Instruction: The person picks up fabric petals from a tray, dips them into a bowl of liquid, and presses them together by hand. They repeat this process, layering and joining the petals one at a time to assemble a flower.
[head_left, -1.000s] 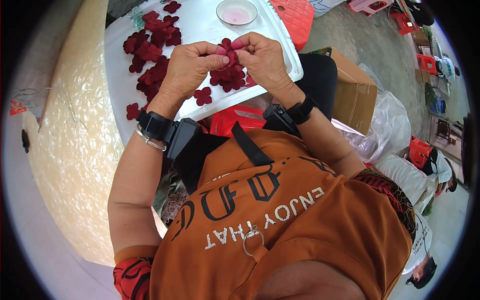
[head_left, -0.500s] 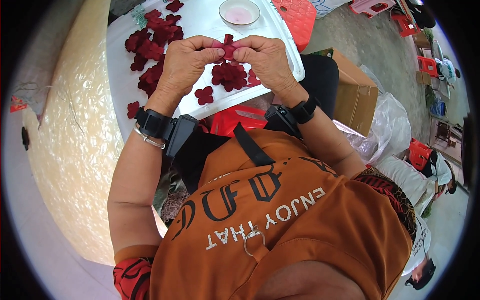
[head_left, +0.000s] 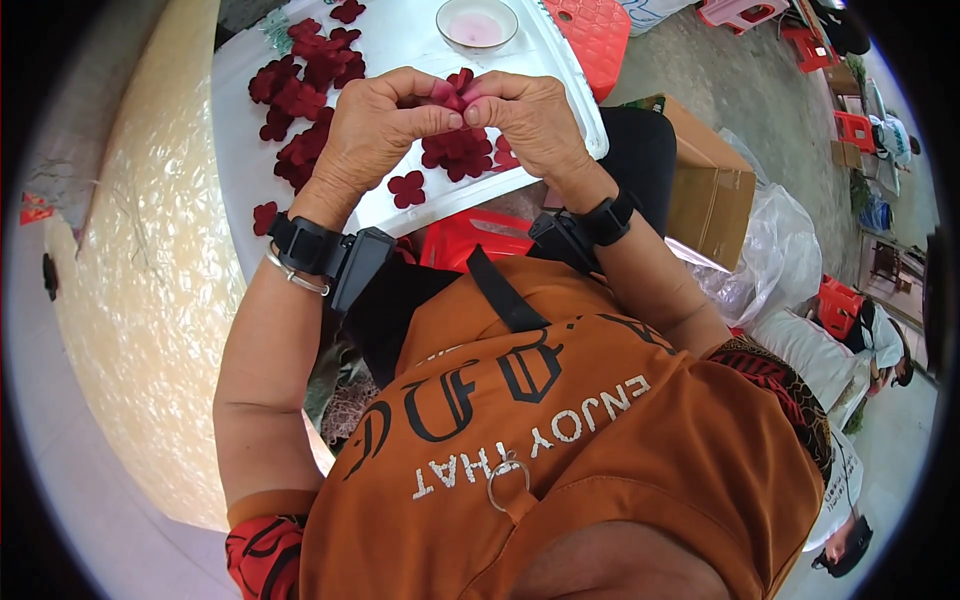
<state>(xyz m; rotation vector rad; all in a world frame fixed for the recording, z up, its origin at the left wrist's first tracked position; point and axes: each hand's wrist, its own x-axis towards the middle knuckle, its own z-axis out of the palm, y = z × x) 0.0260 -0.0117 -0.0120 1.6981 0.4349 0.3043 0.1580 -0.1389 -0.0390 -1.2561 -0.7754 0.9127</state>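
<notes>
My left hand (head_left: 382, 128) and my right hand (head_left: 533, 122) meet over a white tray (head_left: 385, 217). Between their thumbs and fingertips they pinch a small dark red fabric flower piece (head_left: 460, 80), mostly covered by the fingers. The fingertips are stained pink. Just below the hands lies a stack of dark red flower-shaped pieces (head_left: 458, 153), with a single piece (head_left: 407, 189) to its left and a brighter red one (head_left: 506, 153) partly behind my right hand. More dark red flower pieces (head_left: 300, 98) are heaped on the left side.
A white bowl (head_left: 462, 45) of pinkish liquid stands at the tray's far side. Beyond it is a red plastic stool (head_left: 590, 45). To the right are an open cardboard box (head_left: 712, 215) and clear plastic wrap (head_left: 785, 240). Other people sit farther right.
My thumbs have shifted slightly and come closer together, so the fingers hide more of the flower piece. The pieces on the tray appear the same.
</notes>
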